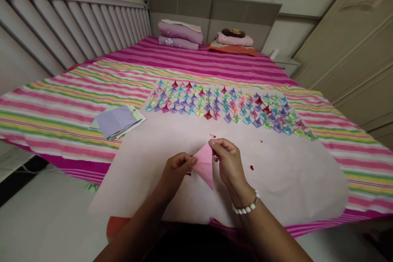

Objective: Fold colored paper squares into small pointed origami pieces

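Note:
A pink sheet of origami paper (205, 163), folded into a triangle, is held up between both hands above a large pale sheet (282, 176). My left hand (178, 170) pinches its left corner between thumb and fingers. At the top corner, my right hand (227, 159) grips the paper with thumb and forefinger; a white bead bracelet circles that wrist. The triangle's lower point hangs free. Small dark red paper scraps (251, 168) lie on the pale sheet around the hands.
Rows of small folded paper pieces (216, 104) in many colours stand along the pale sheet's far side. A stack of coloured paper (118, 120) lies at the left on the striped bedspread (76, 106). Folded bedding (180, 35) rests by the headboard (196, 6).

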`<state>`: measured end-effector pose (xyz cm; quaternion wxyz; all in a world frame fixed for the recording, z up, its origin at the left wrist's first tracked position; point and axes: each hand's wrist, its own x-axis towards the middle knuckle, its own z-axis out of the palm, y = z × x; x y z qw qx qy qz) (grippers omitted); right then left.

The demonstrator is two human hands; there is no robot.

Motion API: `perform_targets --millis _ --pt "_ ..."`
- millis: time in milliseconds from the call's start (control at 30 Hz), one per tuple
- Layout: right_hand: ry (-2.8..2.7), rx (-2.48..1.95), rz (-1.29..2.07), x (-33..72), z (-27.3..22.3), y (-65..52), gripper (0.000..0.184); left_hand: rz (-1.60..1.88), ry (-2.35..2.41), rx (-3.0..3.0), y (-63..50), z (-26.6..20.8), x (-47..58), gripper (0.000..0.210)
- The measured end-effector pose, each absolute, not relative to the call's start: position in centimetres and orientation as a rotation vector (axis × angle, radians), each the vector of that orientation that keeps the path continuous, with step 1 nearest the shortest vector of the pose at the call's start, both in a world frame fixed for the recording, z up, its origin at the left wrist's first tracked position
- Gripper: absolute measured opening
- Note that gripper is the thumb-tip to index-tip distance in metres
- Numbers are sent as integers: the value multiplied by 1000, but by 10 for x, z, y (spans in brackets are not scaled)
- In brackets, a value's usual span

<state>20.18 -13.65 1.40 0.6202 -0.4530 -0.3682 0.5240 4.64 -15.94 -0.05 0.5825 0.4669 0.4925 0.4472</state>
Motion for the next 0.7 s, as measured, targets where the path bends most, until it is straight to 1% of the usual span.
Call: perform_targets --millis 100,167,233,300,433,600,700 --pt "-845 -984 1309 200 14 -143 27 1135 1234 1033 -159 -4 46 32" --pt "-947 -983 1413 197 13 -148 34 1188 1274 1012 -159 -6 46 32" --pt "-1075 -1037 1487 192 12 -153 31 1213 1276 1031 -160 -6 46 30" --pt "-1149 -1109 1461 189 9 -156 27 1225 1268 1072 -161 -4 47 29" --pt "-1196 -1189 1368 188 4 -155 33 1285 1316 1097 -164 1 47 30" --pt "-1087 -1159 1329 198 4 -152 19 1346 1354 1035 -158 -6 39 32" --pt "-1038 -1090 1331 201 8 -151 18 1371 1307 973 -155 -13 36 31"
